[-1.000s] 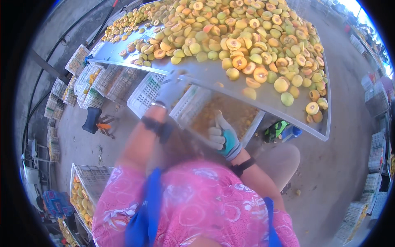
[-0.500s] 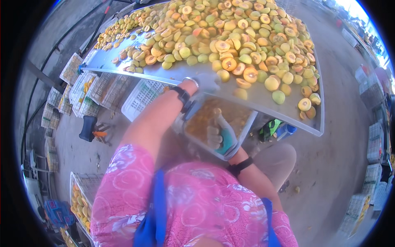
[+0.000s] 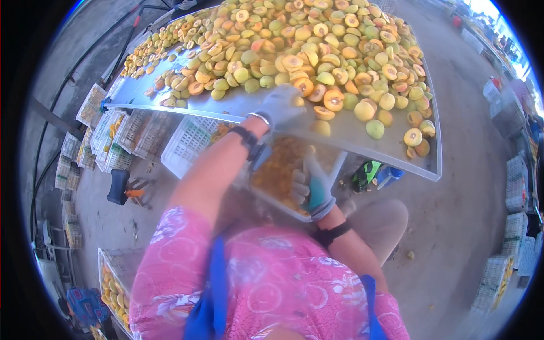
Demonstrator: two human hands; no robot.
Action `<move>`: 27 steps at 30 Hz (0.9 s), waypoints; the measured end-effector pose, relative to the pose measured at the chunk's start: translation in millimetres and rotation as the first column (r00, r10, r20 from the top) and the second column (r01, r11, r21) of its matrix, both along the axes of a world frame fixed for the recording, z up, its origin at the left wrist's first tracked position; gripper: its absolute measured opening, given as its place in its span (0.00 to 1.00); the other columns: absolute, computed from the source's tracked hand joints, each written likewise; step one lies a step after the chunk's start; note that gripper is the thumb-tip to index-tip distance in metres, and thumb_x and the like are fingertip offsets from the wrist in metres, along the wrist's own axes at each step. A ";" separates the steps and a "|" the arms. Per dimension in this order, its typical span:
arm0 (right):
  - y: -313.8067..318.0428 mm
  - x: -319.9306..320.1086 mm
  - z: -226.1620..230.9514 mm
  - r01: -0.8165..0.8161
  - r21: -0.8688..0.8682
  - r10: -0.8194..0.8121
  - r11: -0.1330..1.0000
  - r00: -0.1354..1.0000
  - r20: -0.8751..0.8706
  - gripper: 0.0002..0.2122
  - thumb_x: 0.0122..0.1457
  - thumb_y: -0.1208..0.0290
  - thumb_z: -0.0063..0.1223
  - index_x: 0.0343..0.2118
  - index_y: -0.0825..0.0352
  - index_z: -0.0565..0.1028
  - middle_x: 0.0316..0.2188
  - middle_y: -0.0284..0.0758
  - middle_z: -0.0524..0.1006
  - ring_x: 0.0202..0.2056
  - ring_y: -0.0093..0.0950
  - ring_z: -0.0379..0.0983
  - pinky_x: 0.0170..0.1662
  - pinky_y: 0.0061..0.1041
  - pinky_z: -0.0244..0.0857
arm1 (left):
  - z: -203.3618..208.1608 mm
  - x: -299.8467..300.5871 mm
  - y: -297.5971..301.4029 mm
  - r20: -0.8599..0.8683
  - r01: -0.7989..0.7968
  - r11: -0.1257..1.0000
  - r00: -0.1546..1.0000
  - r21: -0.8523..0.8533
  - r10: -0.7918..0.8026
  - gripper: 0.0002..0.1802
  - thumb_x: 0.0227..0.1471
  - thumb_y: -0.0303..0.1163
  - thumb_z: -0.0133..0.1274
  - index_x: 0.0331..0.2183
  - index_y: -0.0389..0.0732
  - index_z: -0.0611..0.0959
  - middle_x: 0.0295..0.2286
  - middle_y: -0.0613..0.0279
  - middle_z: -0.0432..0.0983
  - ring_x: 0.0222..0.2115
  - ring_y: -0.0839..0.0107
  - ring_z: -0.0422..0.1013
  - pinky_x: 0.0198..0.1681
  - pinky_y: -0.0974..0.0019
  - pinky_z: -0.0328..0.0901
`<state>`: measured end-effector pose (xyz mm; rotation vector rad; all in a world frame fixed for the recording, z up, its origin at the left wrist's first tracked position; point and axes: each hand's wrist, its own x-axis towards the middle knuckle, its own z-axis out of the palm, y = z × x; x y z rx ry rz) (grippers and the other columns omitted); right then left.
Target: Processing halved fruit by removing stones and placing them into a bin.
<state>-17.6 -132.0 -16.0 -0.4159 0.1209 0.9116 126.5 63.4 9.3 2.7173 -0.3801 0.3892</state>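
Observation:
My left hand (image 3: 279,109), in a grey glove, reaches over the near edge of a metal tray table (image 3: 362,144). Its fingers close around a yellow peach half (image 3: 297,101), partly covered and slightly blurred. Many peach halves (image 3: 334,100) are heaped on the tray, several with the cut face and red-brown middle up. Lower down, my right hand (image 3: 315,190), in a grey and teal glove, is over a crate (image 3: 283,208) of blurred orange-brown pieces. Its fingers are curled and the thumb points up; what it grips is hidden. A blue-grey object (image 3: 260,157) shows below my left wrist.
A white basket (image 3: 180,146) stands under the tray's left part. More stacked crates (image 3: 127,133) line the left, and others (image 3: 515,181) the right. A dark stool (image 3: 119,187) and a crate of peaches (image 3: 116,292) are on the left floor. Green and blue items (image 3: 371,175) lie right.
My left hand has moved forward and up onto a peach half at the tray's near edge. My right hand stays above the crate, its fingers curled. The whole view has shifted slightly.

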 end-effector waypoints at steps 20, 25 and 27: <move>6.1 3.1 18.4 -0.070 -0.107 0.091 0.992 0.974 0.206 0.15 0.63 0.49 0.41 0.35 0.57 0.68 0.16 0.23 0.62 0.11 0.15 0.52 0.11 0.17 0.46 | -9.1 -90.3 -13.6 -0.020 0.204 0.532 0.923 -0.822 -0.385 0.18 0.50 0.26 0.54 0.44 0.34 0.74 0.36 0.57 0.75 0.35 0.68 0.71 0.36 0.66 0.68; 22.0 -0.3 4.7 0.242 -0.325 -0.056 0.914 0.870 0.490 0.12 0.64 0.55 0.41 0.33 0.59 0.68 0.15 0.24 0.62 0.11 0.15 0.53 0.12 0.17 0.48 | -7.6 -116.4 -20.2 -0.095 -0.007 0.267 0.943 -0.964 -0.318 0.20 0.53 0.29 0.47 0.48 0.31 0.69 0.41 0.54 0.72 0.41 0.64 0.71 0.43 0.66 0.69; 22.8 -1.8 6.8 0.343 -0.375 -0.079 0.861 0.820 0.567 0.12 0.64 0.56 0.42 0.32 0.60 0.68 0.14 0.25 0.62 0.11 0.16 0.54 0.12 0.18 0.49 | -4.0 -122.7 -21.6 -0.069 0.040 0.359 0.956 -0.933 -0.287 0.20 0.53 0.28 0.47 0.47 0.30 0.70 0.41 0.54 0.72 0.41 0.65 0.71 0.43 0.67 0.69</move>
